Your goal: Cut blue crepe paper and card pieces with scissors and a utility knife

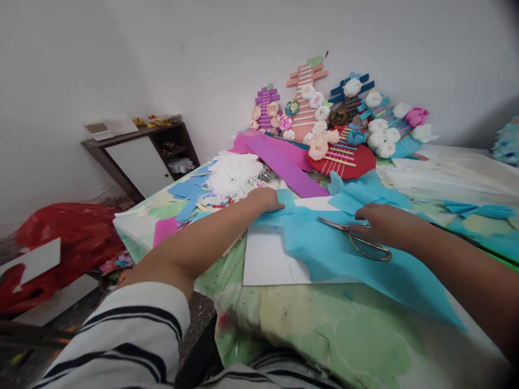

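Observation:
A large sheet of thin blue paper [327,236] spreads in front of me, partly over a white board [262,258]. My left hand [265,200] is closed at the paper's far left edge, the thumb pointing right; most of its fingers are hidden. Over the right part of the sheet is my right hand [384,224], with a pair of scissors [342,226] in it. Their blades point left, and a gold-coloured handle loop hangs below the palm. Creased pieces of the same blue paper [373,192] lie just beyond my right hand.
Past my left hand are a pile of white shreds [234,173] and a purple strip [287,164]. Flower-decorated crafts [305,98] lean against the wall. A cabinet [139,159] and a red plastic bag [75,231] are left of the table.

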The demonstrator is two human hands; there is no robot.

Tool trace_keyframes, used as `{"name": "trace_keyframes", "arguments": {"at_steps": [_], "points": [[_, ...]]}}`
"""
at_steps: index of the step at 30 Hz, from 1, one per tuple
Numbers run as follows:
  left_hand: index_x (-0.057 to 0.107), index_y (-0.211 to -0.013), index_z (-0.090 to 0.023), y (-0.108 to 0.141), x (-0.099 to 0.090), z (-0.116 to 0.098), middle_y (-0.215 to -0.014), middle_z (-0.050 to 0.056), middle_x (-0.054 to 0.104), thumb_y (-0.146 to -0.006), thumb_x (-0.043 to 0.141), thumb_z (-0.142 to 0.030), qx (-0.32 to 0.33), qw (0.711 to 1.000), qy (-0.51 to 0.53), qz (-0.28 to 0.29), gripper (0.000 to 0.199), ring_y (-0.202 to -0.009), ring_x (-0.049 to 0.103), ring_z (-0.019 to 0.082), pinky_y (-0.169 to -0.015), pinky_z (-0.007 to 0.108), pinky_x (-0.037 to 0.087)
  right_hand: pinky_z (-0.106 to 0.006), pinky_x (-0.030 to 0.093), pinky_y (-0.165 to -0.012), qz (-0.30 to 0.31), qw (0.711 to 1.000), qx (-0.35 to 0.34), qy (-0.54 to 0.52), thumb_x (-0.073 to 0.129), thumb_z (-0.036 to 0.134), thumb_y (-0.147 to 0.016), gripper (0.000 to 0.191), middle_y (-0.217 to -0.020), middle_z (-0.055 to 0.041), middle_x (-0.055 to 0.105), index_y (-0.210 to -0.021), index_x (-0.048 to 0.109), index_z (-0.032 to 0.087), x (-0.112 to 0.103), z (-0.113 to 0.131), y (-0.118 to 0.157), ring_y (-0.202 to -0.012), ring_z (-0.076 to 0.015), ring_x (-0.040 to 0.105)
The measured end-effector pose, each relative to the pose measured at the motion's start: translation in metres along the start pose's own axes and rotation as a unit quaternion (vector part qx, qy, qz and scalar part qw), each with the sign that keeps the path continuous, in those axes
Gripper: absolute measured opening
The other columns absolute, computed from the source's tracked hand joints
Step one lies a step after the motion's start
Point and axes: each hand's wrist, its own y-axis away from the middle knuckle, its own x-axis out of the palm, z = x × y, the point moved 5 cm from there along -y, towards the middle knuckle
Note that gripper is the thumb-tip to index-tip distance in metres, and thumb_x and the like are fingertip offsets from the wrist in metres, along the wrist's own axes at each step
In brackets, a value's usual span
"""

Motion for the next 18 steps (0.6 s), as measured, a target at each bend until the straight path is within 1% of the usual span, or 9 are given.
{"name": "trace_keyframes", "arguments": {"at_steps": [3,7,9,10,12,13,14,16,18], "points": [[0.049,-0.108,-0.014,-0.004,0.003,0.002,-0.108,0.008,0.05,-0.084,0.047,-0.03,0.017,0.999,0.023,0.019,0.03,-0.093,0.052,0.019,-0.078,0.039,0.044,-0.031,0.038,-0.063,-0.049,0.998,-0.029,0.0,0.036,0.05,-0.076,0.042,-0.093,-0.0106,0.059,-0.093,0.059,0.018,-0.011,0.009,-0.002,-0.083,-0.0224,0.054],[0.049,-0.106,-0.014,0.0,-0.001,0.006,-0.105,0.007,0.052,-0.084,0.047,-0.03,0.016,0.996,0.081,0.026,0.028,-0.088,0.054,0.017,-0.074,0.036,0.046,-0.031,0.037,-0.057,-0.032,0.999,-0.009,0.035,0.039,0.053,-0.073,0.045,-0.087,-0.012,0.06,-0.088,0.06,0.016,-0.014,0.019,-0.002,-0.077,-0.0245,0.055],[0.049,-0.106,-0.014,0.004,-0.008,0.005,-0.099,0.007,0.054,-0.084,0.047,-0.03,0.018,0.993,0.118,0.002,0.027,-0.081,0.055,0.015,-0.069,0.033,0.047,-0.032,0.036,-0.057,-0.046,0.998,-0.024,0.025,0.039,0.053,-0.073,0.045,-0.084,-0.0123,0.061,-0.085,0.06,0.016,-0.019,0.029,-0.004,-0.076,-0.0244,0.055],[0.048,-0.107,-0.014,0.007,-0.014,0.003,-0.096,0.006,0.055,-0.084,0.047,-0.03,0.022,0.99,0.137,-0.022,0.028,-0.078,0.056,0.014,-0.067,0.03,0.047,-0.032,0.037,-0.059,-0.06,0.997,-0.037,-0.007,0.039,0.052,-0.074,0.043,-0.083,-0.0117,0.061,-0.083,0.06,0.016,-0.024,0.036,-0.006,-0.076,-0.0235,0.055],[0.045,-0.11,-0.016,0.016,-0.028,-0.004,-0.089,0.004,0.058,-0.083,0.046,-0.031,0.035,0.981,0.168,-0.085,0.031,-0.072,0.056,0.013,-0.063,0.025,0.045,-0.032,0.039,-0.061,-0.07,0.986,-0.045,-0.143,0.038,0.054,-0.075,0.043,-0.082,-0.0103,0.062,-0.08,0.06,0.017,-0.033,0.049,-0.015,-0.074,-0.0212,0.056],[0.043,-0.112,-0.018,0.023,-0.035,-0.008,-0.086,0.003,0.058,-0.082,0.046,-0.031,0.044,0.975,0.179,-0.122,0.033,-0.072,0.056,0.013,-0.062,0.024,0.044,-0.032,0.04,-0.061,-0.053,0.968,-0.037,-0.244,0.037,0.056,-0.074,0.045,-0.083,-0.0104,0.062,-0.081,0.059,0.018,-0.036,0.055,-0.02,-0.073,-0.0203,0.056],[0.041,-0.113,-0.019,0.03,-0.043,-0.012,-0.086,0.002,0.058,-0.081,0.045,-0.031,0.054,0.968,0.187,-0.158,0.034,-0.073,0.056,0.013,-0.062,0.023,0.043,-0.031,0.042,-0.061,-0.032,0.933,-0.02,-0.358,0.039,0.059,-0.072,0.047,-0.088,-0.0114,0.061,-0.084,0.057,0.017,-0.038,0.06,-0.026,-0.073,-0.0198,0.057],[0.039,-0.114,-0.02,0.047,-0.055,-0.02,-0.085,0.001,0.057,-0.081,0.043,-0.03,0.068,0.952,0.193,-0.226,0.035,-0.077,0.055,0.014,-0.066,0.024,0.041,-0.031,0.045,-0.062,-0.021,0.823,0.014,-0.567,0.041,0.062,-0.069,0.053,-0.101,-0.013,0.057,-0.096,0.051,0.018,-0.042,0.071,-0.034,-0.078,-0.0192,0.057],[0.038,-0.114,-0.02,0.064,-0.066,-0.024,-0.085,0.002,0.057,-0.081,0.04,-0.027,0.067,0.927,0.194,-0.314,0.034,-0.081,0.054,0.016,-0.069,0.026,0.04,-0.031,0.047,-0.064,-0.037,0.709,0.018,-0.704,0.045,0.059,-0.067,0.052,-0.11,-0.0115,0.051,-0.102,0.047,0.02,-0.046,0.082,-0.038,-0.08,-0.0174,0.057]]}}
